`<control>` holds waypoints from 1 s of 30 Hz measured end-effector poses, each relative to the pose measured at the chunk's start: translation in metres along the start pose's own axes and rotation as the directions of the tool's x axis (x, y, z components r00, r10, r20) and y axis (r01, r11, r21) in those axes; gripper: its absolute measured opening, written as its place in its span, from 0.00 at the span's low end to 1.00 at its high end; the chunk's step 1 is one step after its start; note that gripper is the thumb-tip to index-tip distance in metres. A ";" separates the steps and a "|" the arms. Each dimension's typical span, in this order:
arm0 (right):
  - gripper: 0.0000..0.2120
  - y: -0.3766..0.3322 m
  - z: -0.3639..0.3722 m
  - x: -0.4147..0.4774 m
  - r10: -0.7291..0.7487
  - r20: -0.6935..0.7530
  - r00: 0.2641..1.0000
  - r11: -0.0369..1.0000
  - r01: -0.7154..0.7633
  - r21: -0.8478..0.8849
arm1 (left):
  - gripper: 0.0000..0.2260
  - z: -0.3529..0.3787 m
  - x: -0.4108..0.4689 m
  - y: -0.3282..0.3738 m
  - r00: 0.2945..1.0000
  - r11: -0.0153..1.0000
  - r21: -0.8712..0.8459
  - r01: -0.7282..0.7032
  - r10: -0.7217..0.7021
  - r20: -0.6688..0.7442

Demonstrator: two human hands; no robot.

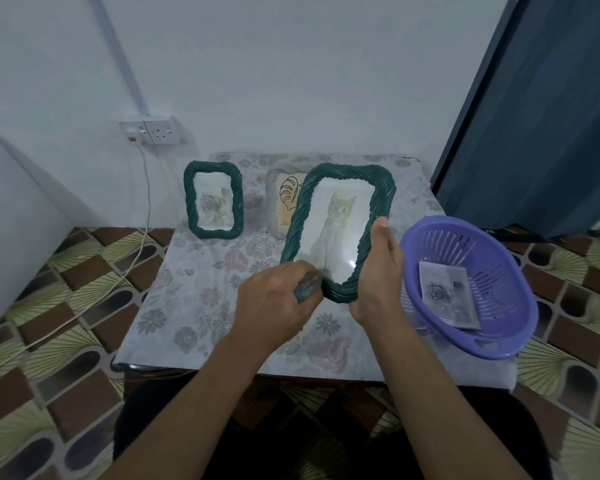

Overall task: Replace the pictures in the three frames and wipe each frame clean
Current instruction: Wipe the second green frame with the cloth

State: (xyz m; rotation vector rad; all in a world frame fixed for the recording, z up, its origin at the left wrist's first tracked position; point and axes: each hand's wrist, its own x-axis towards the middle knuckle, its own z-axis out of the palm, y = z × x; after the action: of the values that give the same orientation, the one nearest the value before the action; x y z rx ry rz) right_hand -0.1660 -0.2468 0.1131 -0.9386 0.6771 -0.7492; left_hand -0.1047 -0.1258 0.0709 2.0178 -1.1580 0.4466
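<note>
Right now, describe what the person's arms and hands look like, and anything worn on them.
Both forearms are bare as far as the view shows: no sleeves, cuffs or gloves. Neither the left hand nor the right hand shows a ring, and no watch or bracelet is on either wrist.

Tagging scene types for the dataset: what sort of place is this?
Likely a room in a home: a small floral-covered table against a plain wall, a wall socket with a cable, a patterned floor, and a green picture frame standing on the table.
</note>
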 end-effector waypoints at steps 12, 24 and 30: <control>0.13 0.004 -0.002 0.000 0.032 0.003 0.999 0.999 -0.032 0.015 | 0.11 0.000 -0.006 -0.002 1.000 1.000 -0.007 -0.027 0.027 0.010; 0.12 0.013 -0.013 0.010 0.165 0.031 0.986 0.986 -0.164 -0.024 | 0.06 -0.021 0.003 -0.032 0.843 0.806 -0.308 0.506 -0.538 -0.024; 0.17 0.018 -0.021 0.017 0.253 0.065 0.965 0.967 -0.251 -0.037 | 0.18 -0.027 0.013 -0.037 0.648 0.175 -0.723 0.668 -0.615 0.450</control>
State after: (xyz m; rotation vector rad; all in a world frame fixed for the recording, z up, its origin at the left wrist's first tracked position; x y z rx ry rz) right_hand -0.1685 -0.2631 0.0849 -0.8802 0.7317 -0.4807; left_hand -0.0648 -0.1020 0.0800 1.3532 -0.2461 -0.5856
